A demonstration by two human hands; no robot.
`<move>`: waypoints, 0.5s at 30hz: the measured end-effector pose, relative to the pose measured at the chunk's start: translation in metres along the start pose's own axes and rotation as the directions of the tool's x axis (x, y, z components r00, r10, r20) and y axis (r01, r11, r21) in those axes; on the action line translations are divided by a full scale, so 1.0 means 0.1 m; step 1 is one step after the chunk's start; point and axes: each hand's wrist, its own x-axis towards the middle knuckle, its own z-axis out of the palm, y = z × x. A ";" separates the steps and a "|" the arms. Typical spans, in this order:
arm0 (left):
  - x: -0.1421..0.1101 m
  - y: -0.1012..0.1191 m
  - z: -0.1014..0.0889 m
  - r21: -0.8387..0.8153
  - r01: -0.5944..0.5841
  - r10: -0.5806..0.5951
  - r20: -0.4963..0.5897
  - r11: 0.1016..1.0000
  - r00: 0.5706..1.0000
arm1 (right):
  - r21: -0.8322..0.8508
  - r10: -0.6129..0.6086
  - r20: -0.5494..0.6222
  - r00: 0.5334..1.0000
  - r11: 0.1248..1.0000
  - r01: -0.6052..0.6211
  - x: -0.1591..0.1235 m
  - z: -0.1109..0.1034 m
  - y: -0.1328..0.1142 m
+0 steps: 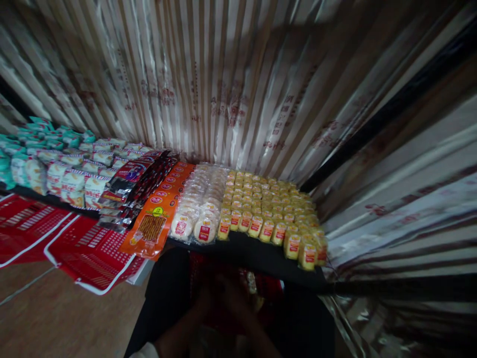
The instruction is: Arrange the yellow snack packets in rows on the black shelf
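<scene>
Both forearms reach down between my knees into deep shadow. My left hand [204, 299] and my right hand [231, 294] lie close together, low in the view, over a dark red printed package [266, 288]. Their fingers are too dark to make out, so I cannot see what they hold. Just beyond them is the black shelf edge [246, 253], bearing rows of small yellow wrapped cakes [267, 231]. To the left of those stand two rows of round, pale biscuits in clear wrappers [204, 228].
Left along the shelf lie an orange snack packet [152, 226], dark pouches [128, 181], white snack bags [72, 186] and green bags [17, 169]. Red shopping baskets [89, 248] with white handles stand on the brown floor [74, 318]. Pale striped sheeting [208, 89] hangs behind.
</scene>
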 end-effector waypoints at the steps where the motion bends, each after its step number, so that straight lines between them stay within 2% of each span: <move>1: -0.04 0.04 -0.02 0.001 0.002 -0.002 0.000 1.000 1.000 | 0.010 -0.019 -0.011 1.000 1.000 0.019 -0.03 -0.04 -0.04; 4: -0.18 0.19 -0.10 0.066 0.012 -0.014 0.032 0.998 0.999 | 0.066 -0.008 -0.097 0.995 0.998 0.014 -0.13 -0.16 -0.14; 7: -0.33 0.38 -0.18 0.140 -0.058 0.050 0.066 0.988 0.997 | 0.160 0.002 -0.209 0.978 0.987 0.032 -0.21 -0.28 -0.21; 11: -0.53 0.65 -0.28 0.121 -0.201 0.203 -0.003 0.972 0.979 | 0.247 0.030 -0.347 0.937 0.967 0.061 -0.33 -0.45 -0.28; 15: -0.65 0.91 -0.35 0.082 -0.281 0.285 -0.043 0.956 0.958 | 0.338 0.038 -0.390 0.920 0.935 0.105 -0.44 -0.61 -0.39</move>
